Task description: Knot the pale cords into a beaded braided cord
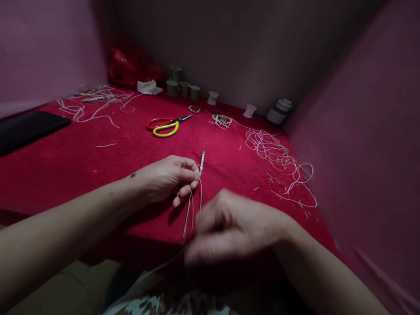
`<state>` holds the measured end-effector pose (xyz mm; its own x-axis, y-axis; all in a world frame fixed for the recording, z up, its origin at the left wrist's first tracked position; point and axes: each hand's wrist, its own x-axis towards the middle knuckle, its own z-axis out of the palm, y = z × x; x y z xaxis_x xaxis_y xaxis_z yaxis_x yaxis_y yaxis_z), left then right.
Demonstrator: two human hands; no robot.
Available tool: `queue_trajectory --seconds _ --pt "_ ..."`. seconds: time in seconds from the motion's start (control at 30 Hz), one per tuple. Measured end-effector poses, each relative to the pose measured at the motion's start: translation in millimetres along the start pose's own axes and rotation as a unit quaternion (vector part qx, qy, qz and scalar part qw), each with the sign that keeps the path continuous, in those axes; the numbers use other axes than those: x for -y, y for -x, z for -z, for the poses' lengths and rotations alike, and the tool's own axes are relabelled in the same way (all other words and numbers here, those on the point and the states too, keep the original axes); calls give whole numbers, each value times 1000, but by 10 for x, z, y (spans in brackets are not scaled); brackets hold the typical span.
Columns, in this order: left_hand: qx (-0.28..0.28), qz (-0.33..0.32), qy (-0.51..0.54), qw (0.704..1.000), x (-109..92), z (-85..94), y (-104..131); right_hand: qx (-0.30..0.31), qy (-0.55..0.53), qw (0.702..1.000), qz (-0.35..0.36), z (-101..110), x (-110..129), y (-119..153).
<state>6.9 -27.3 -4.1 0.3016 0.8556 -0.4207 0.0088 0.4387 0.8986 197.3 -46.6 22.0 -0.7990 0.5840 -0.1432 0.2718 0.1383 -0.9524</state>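
My left hand is closed in a pinch, thumb and index finger holding a knotted cord bracelet. The white and pale green knotted part sticks up past the fingertips, ending in a small loop. Below the pinch, long olive-green cords hang down over the table's front edge toward the lap. My right hand is close by on the right, in front of the hanging cords and smeared by motion. Its fingers look bent, but whether they grip a cord I cannot make out.
Scissors with red and yellow handles lie on the red cloth. Tangled thread is on the right, more thread at the back left. Thread spools stand along the back wall. A dark flat object lies far left.
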Motion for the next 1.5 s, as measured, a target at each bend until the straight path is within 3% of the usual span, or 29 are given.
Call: queue_trajectory --seconds 0.13,0.27,0.43,0.57,0.77,0.97,1.23,1.5 --pt "11 -11 2 1000 3 25 -16 -81 -130 987 -53 -7 -59 -187" --pt "12 -8 -7 1000 0 20 -10 -152 -259 948 -105 -42 -137 -345" --pt "20 -4 -10 1000 -20 -7 20 -89 -335 931 -119 -38 -203 -389" --pt "12 6 -12 1000 -35 -17 22 -108 -329 928 -136 -28 -203 -422" --pt "17 -1 -25 1000 -10 -8 20 -161 -216 947 -178 -28 -129 -441" --pt "45 -10 -50 998 26 13 52 -142 -169 958 -183 28 -145 -442" --pt "31 -6 -71 997 20 -10 61 -138 -134 960 -202 60 -126 -493" --pt "-3 1 -155 988 -98 108 106 -147 -142 960 -191 53 -124 -499"
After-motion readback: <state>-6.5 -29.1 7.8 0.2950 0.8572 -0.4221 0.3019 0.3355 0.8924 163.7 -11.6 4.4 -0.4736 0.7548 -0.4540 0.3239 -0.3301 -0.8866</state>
